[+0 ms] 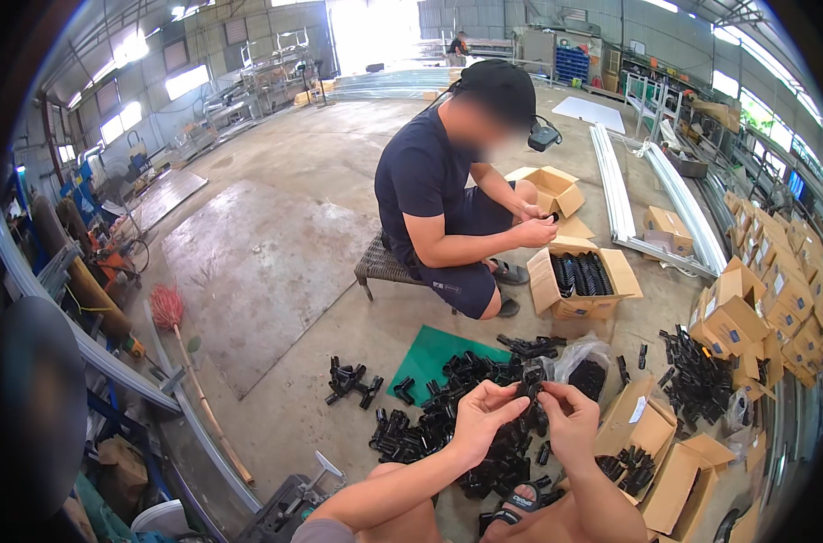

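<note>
Over a heap of black pipe fittings (409, 436), my left hand (485, 416) and my right hand (570, 421) come together. Thumbs and fingertips of both pinch a small black fitting (531, 384) between them. Its exact shape is partly covered by my fingers and blends with the dark heap behind. Under part of the heap lies a green sheet (427, 347). Right of my right hand is an open cardboard box (630, 418) with black fittings inside. A clear plastic bag (585, 358) rests just beyond my fingers.
Opposite, a co-worker (447, 199) on a woven stool handles a small black piece beside a carton (572, 309) of black parts. More black pieces (696, 376) and stacked cartons (773, 281) stand at right. A broom (199, 371) and metal rails lie left.
</note>
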Demonstrator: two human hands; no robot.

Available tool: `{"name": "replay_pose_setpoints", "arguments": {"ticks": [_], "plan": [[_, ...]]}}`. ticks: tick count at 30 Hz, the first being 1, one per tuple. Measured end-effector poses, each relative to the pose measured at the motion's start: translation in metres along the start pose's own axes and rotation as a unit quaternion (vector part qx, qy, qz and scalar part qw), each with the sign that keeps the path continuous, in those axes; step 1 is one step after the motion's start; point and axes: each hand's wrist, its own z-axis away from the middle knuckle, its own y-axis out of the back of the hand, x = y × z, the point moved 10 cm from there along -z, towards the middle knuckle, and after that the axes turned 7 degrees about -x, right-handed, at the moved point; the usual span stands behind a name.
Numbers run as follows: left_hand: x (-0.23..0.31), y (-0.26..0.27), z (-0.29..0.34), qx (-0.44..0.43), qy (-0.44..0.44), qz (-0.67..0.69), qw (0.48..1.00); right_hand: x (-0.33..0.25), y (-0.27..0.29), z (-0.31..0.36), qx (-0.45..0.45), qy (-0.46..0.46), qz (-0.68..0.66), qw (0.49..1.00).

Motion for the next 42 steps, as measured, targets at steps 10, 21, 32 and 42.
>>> {"name": "replay_pose_setpoints", "arguments": {"ticks": [10, 21, 32, 42], "plan": [[-0.012, 0.005, -0.002, 0.009, 0.043, -0.007, 0.999, -0.013, 0.006, -0.003, 0.002, 0.076, 0.092, 0.993], [-0.009, 0.000, -0.003, -0.020, 0.028, -0.005, 0.999, -0.025, -0.001, -0.004, -0.037, 0.067, 0.173, 0.982], [-0.006, -0.010, 0.000, -0.030, 0.055, 0.014, 0.998, -0.018, -0.007, -0.005, -0.094, 0.091, 0.174, 0.976], [-0.011, 0.003, -0.001, -0.006, 0.073, 0.003, 0.997, -0.023, -0.011, -0.007, -0.109, 0.114, 0.175, 0.972]]}}
